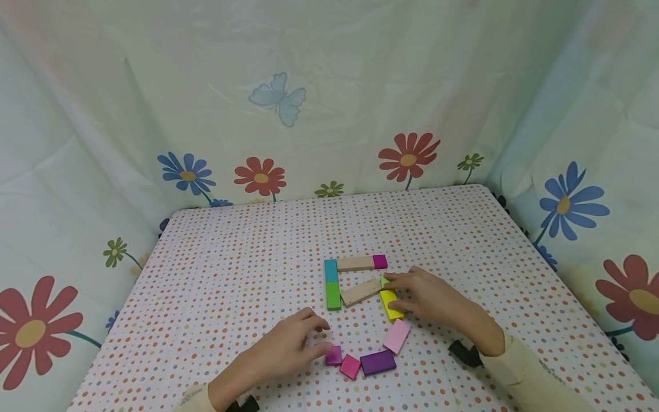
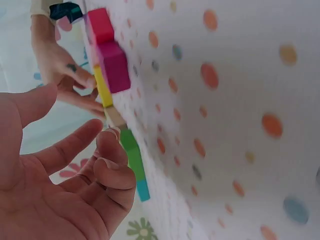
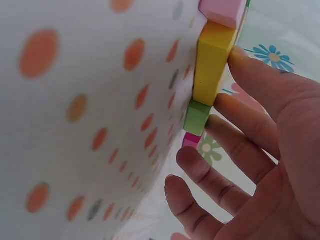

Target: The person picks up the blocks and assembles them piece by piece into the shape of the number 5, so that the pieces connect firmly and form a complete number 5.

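Observation:
My right hand [image 1: 437,297] is over the right side of a line of blocks. Its thumb touches the yellow block [image 3: 212,65], and the fingertips rest by the small light green block [image 3: 197,117] at its far end, fingers mostly straight. A plain wooden plank [image 1: 360,292] slants up to that green block. Loosely bent, my left hand [image 1: 288,346] holds nothing; its thumb tip is right by a small magenta block [image 1: 333,356]. Beside that lie a hot pink block [image 1: 350,367], a purple block [image 1: 378,363] and a light pink block [image 1: 397,336], curving up toward the yellow one.
Farther back, a blue block [image 1: 330,270] and a green block [image 1: 333,296] line up on the left. Another wooden plank [image 1: 355,264] runs from the blue block to a magenta cube [image 1: 380,261]. A dotted cloth [image 1: 231,257] covers the table, with flowered curtains [image 1: 334,114] around it.

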`<move>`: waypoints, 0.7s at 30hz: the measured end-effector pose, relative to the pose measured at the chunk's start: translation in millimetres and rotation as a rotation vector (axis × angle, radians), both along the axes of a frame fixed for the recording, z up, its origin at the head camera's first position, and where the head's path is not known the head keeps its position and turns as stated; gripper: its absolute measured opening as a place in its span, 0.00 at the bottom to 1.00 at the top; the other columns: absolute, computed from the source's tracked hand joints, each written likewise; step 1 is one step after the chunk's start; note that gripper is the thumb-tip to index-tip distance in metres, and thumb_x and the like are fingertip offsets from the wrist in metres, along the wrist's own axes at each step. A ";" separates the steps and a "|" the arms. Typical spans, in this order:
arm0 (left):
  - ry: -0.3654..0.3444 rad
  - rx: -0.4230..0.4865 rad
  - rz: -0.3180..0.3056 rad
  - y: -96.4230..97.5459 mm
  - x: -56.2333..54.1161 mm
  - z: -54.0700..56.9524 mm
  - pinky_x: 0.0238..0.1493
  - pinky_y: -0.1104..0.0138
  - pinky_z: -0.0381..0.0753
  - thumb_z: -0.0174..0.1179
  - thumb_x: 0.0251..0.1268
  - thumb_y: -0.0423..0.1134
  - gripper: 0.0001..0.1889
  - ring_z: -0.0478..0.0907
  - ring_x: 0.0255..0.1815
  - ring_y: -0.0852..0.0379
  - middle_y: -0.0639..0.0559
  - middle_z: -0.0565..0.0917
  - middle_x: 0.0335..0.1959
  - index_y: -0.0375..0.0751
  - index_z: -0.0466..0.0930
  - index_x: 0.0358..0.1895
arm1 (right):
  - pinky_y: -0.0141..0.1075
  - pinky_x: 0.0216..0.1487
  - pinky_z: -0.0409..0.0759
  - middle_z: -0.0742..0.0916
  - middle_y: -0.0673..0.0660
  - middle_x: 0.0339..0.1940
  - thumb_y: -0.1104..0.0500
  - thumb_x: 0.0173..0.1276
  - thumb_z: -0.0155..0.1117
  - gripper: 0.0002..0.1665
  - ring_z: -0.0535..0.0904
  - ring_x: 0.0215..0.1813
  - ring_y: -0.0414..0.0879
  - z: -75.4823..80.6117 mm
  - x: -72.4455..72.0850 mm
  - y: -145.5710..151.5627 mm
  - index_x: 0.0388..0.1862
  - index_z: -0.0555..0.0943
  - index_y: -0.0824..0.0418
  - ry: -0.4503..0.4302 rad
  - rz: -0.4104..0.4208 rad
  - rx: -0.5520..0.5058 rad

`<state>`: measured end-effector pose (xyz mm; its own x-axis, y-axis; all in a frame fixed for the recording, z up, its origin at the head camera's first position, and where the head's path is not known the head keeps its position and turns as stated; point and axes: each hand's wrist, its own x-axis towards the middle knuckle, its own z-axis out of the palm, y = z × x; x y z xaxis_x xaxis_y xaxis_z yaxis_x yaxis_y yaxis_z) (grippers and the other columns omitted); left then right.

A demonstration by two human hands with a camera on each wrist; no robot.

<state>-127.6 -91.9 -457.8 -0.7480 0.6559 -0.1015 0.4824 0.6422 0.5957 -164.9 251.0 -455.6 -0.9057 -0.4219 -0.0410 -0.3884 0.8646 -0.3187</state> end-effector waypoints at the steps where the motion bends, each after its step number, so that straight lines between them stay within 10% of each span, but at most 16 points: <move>1: 0.000 0.010 0.009 -1.2 -0.8 1.4 0.36 0.75 0.75 0.61 0.77 0.58 0.21 0.70 0.30 0.71 0.56 0.83 0.52 0.48 0.84 0.60 | 0.59 0.67 0.81 0.85 0.55 0.72 0.46 0.70 0.76 0.24 0.82 0.65 0.58 0.9 -0.3 -0.7 0.61 0.89 0.52 0.005 0.003 0.006; 16: 0.134 0.036 0.174 -10.2 -26.6 9.2 0.31 0.72 0.73 0.59 0.81 0.53 0.20 0.70 0.29 0.67 0.50 0.84 0.51 0.43 0.83 0.62 | 0.60 0.68 0.81 0.81 0.66 0.73 0.51 0.71 0.75 0.12 0.78 0.73 0.66 -2.0 -0.7 -4.1 0.49 0.93 0.55 0.152 0.028 0.019; 21: 0.242 0.031 0.289 -13.7 -42.6 13.3 0.45 0.61 0.83 0.61 0.80 0.48 0.20 0.81 0.47 0.53 0.45 0.83 0.59 0.42 0.82 0.65 | 0.60 0.67 0.82 0.79 0.66 0.74 0.48 0.72 0.74 0.14 0.78 0.71 0.65 -4.8 -1.1 -1.8 0.51 0.90 0.53 0.142 0.009 -0.001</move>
